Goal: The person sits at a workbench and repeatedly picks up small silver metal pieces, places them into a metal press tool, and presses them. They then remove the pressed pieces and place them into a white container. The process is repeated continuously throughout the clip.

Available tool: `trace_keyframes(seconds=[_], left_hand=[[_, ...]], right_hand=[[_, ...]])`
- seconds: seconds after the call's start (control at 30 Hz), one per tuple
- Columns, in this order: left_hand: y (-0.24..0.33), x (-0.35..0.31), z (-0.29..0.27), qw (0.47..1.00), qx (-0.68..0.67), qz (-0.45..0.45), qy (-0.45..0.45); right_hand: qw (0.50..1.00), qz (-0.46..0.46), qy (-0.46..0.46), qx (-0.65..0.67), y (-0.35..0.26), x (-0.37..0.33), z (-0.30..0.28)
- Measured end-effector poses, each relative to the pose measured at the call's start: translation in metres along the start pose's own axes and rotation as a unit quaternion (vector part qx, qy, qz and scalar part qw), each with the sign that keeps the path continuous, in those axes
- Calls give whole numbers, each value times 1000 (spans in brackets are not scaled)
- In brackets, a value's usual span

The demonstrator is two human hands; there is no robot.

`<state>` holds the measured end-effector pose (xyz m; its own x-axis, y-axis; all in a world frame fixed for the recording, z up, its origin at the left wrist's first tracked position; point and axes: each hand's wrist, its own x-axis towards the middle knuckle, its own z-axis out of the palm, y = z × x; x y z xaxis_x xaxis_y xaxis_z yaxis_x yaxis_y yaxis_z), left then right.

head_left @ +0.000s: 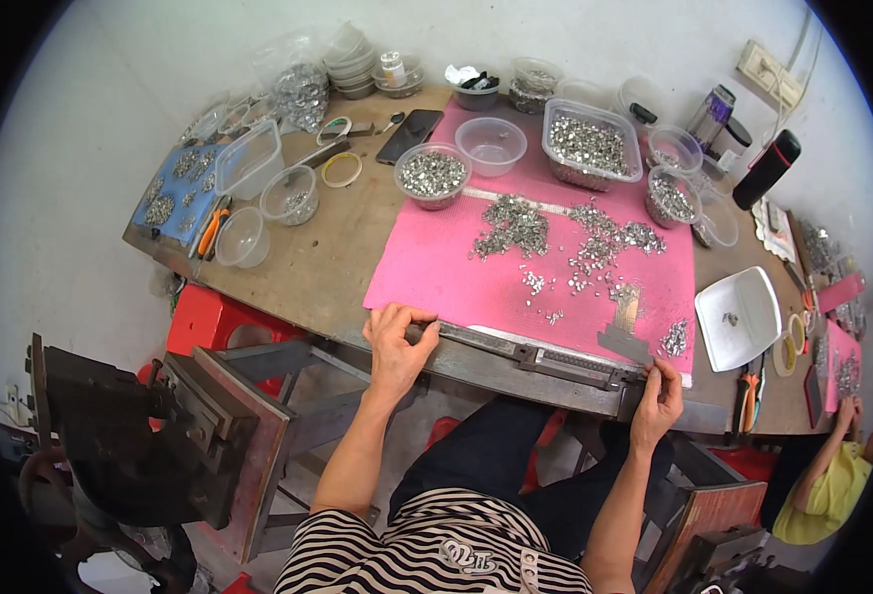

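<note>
A long, narrow metal rail [570,363] with dark blocks on it lies along the table's front edge. My left hand [395,348] is closed at its left end, thumb and forefinger round the rail. At the rail's right end, my right hand [657,401] is closed in a pinch; what sits between its fingertips is too small to make out. Just beyond the rail, a flat T-shaped metal scraper [625,325] rests on the pink mat [427,267]. Loose small silvery metal pieces [511,228] lie heaped on the mat, with a smaller pile [674,339] near my right hand.
Clear tubs of metal pieces [433,174] [592,147] stand toward the back, near an empty tub [491,147] and a phone [410,137]. Right are a white tray [737,319] and pliers [749,398]. A dark machine [140,426] stands left; another person [827,485] works far right.
</note>
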<state>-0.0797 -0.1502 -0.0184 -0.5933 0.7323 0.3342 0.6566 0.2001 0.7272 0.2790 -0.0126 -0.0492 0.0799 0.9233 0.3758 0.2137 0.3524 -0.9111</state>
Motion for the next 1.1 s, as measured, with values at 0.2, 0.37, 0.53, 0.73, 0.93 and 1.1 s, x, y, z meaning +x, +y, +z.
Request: trace_keyframes(seconds=[0.2,0.37,0.53,0.73,0.93,1.1], left_hand=[[-4,-1,-3,1000,-7,6,5],[0,2,-3,1000,-9,19,4],[-10,6,4,998,-2,64,13],[-18,3,-2,999,-26,30,-7],[-20,6,2,997,-63,-6,-43],[-22,9,3,999,-27,17,-34]], right_hand=[[1000,-2,-5,-5,2,-2,-1],[1000,1,10,0,0,-4,2],[998,-22,25,-52,-10,1,8],[998,-33,15,-49,-24,7,9],[998,-59,19,-25,-21,7,5],[998,-51,18,-30,-21,4,5]])
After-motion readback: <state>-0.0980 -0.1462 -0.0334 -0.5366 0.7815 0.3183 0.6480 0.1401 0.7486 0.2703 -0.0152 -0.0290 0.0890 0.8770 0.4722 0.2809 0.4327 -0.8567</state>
